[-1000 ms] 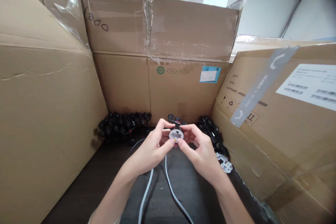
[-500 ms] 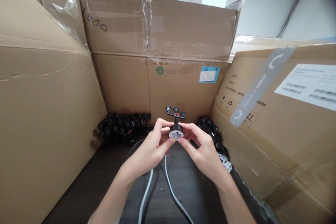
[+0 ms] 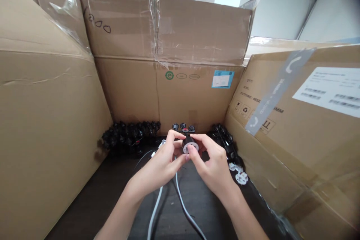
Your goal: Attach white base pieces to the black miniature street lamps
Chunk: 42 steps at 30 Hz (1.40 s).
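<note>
- While left hand (image 3: 165,159) and right hand (image 3: 212,157) hold the black lamp-like piece (image 3: 188,140) in a narrow grip, it is above the worktop (image 3: 98,198), toward the far edge.
- Likely light, stiff; fragile heads (image 3: 183,125); best held by the white base (image 3: 185,149).

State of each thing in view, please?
Black three-headed piece with round white-faced base: held, tilted
Left hand: holding the base
Right hand: holding the base, thumb on white face
Black pieces at left: heaped
Black pieces at right: heaped
White round flat parts: loose
Pale grey cables: curved
Right brown cardboard box: taped
</note>
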Each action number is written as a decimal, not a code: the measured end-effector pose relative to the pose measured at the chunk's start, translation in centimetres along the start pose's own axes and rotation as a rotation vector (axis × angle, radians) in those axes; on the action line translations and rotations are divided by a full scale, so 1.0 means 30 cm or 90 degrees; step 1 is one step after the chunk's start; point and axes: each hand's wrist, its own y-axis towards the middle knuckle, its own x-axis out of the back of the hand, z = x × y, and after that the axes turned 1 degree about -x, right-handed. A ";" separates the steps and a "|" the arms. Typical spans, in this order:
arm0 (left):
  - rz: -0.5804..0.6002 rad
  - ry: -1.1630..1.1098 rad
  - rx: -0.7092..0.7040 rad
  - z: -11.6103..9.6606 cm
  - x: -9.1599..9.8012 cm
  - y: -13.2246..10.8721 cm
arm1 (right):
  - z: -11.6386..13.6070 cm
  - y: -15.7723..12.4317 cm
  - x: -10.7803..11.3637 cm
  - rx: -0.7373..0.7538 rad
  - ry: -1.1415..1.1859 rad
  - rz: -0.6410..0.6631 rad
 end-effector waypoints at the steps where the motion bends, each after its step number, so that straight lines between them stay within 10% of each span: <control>1: 0.002 -0.003 0.001 -0.001 0.000 0.001 | 0.000 -0.001 -0.003 0.009 -0.004 -0.004; 24: -0.022 0.101 -0.059 0.011 -0.027 0.019 | -0.022 -0.021 -0.039 0.129 -0.185 -0.140; 42: -0.074 0.013 -0.021 0.021 0.002 0.027 | -0.025 0.011 0.025 0.044 0.013 0.007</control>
